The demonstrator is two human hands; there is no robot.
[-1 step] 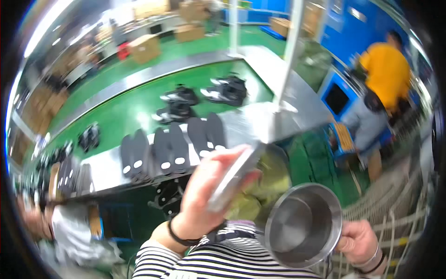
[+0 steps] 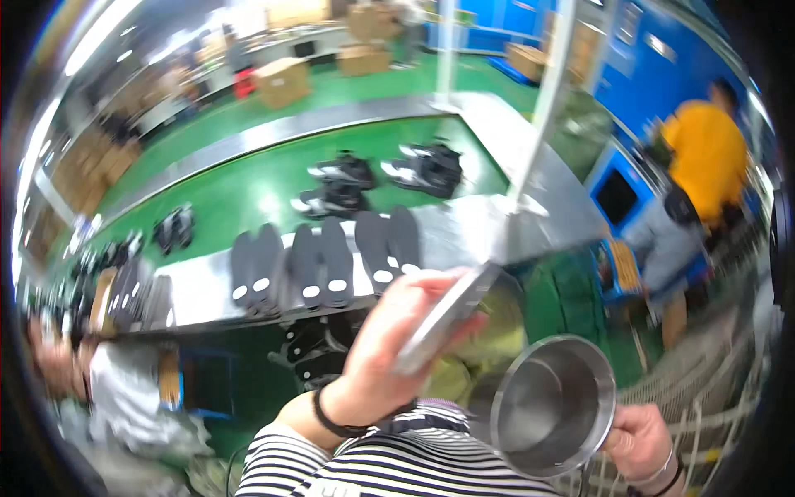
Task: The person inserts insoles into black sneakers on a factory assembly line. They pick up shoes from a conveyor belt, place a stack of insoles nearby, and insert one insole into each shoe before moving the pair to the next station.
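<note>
My left hand (image 2: 396, 331) is raised in front of my chest, closed around a flat grey phone-like slab (image 2: 447, 316) seen at a slant. Lower and to the right, my right hand (image 2: 642, 441) grips the side of a round stainless-steel mug (image 2: 553, 406). The mug is tilted so that its bare inside shows; its handle is hidden by my fingers or the mug itself. Beyond my left hand, pairs of dark insoles (image 2: 321, 263) with white oval marks lie along the metal bench edge (image 2: 207, 282).
Black-and-white shoes (image 2: 426, 168) stand in pairs on the green surface (image 2: 248, 186). A white post (image 2: 542, 124) rises from the bench. A person in yellow (image 2: 704, 157) is at the right; another person (image 2: 124, 389) sits at the lower left. Yellow-green bags (image 2: 497, 319) lie below the bench.
The whole view has shifted slightly, so the bench and shoes sit a little farther right and lower. Both hands keep their hold.
</note>
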